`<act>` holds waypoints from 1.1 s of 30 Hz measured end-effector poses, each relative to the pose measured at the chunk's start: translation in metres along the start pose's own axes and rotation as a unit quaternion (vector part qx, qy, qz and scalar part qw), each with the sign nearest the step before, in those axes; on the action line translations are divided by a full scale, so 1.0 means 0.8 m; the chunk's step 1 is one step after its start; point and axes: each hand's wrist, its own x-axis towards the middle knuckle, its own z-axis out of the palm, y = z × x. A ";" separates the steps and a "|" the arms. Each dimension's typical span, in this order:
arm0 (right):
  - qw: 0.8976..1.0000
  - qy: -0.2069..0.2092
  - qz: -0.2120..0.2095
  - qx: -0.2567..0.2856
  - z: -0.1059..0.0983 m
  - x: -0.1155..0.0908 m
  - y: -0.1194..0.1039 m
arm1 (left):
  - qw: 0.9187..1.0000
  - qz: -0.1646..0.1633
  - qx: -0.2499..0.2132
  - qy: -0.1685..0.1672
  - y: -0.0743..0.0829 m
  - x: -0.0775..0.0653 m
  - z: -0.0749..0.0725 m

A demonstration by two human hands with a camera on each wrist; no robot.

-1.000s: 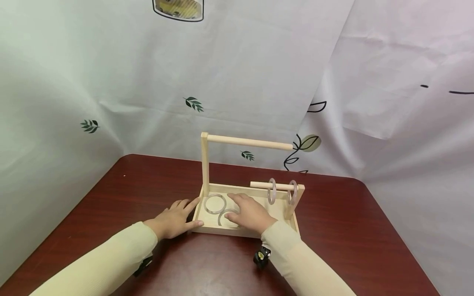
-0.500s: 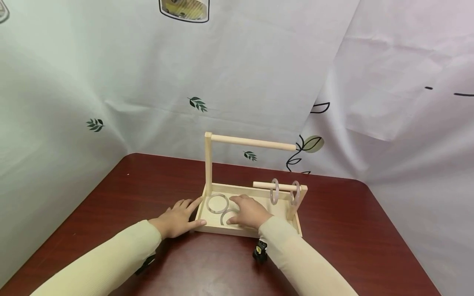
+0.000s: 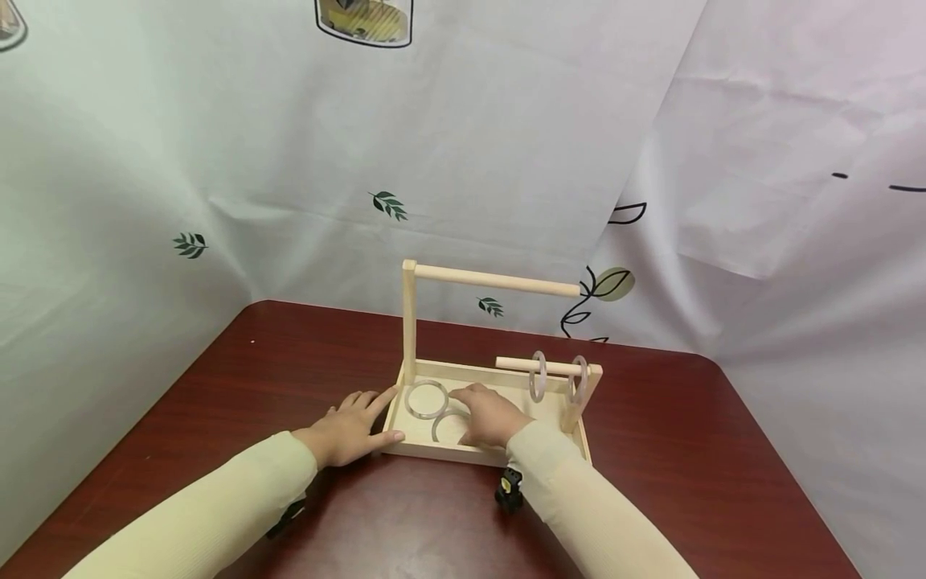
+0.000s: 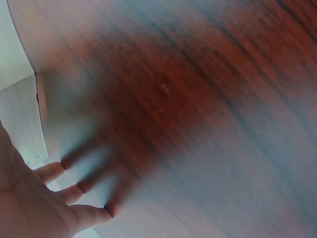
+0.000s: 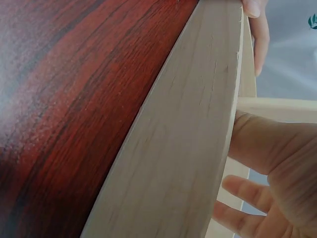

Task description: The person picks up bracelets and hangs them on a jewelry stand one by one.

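Observation:
Inside a shallow pale wooden tray, my right hand is lowered over a translucent bangle and covers part of it. Its index finger and thumb stand apart; in the right wrist view the thumb dips behind the tray's front wall, its tip hidden. Another bangle lies flat to the left of that hand. My left hand rests with spread fingers at the tray's left end, thumb along the front wall. Two more bangles, one inner and one outer, hang on the low wooden bar.
A tall post rises at the tray's back left and carries a high bar pointing right. The low bar sits on a short post at the right end. Around lies a dark red wooden table, with white patterned cloth behind.
My right thumb has dropped lower into the tray beside the partly covered bangle. The left hand keeps its place at the tray's end. The head view has shifted slightly.

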 end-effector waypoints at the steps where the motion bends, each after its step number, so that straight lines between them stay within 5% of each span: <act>1: 1.000 -0.002 -0.002 -0.003 0.000 -0.001 0.000 | 1.000 -0.001 0.000 0.000 0.000 0.000 0.000; 21: 0.996 -0.037 -0.063 -0.056 0.000 0.002 0.004 | 1.000 0.001 0.000 0.004 -0.003 0.002 0.003; 33: 0.996 -0.033 -0.053 -0.062 -0.002 0.000 0.008 | 1.000 0.003 -0.003 0.004 -0.001 0.001 0.000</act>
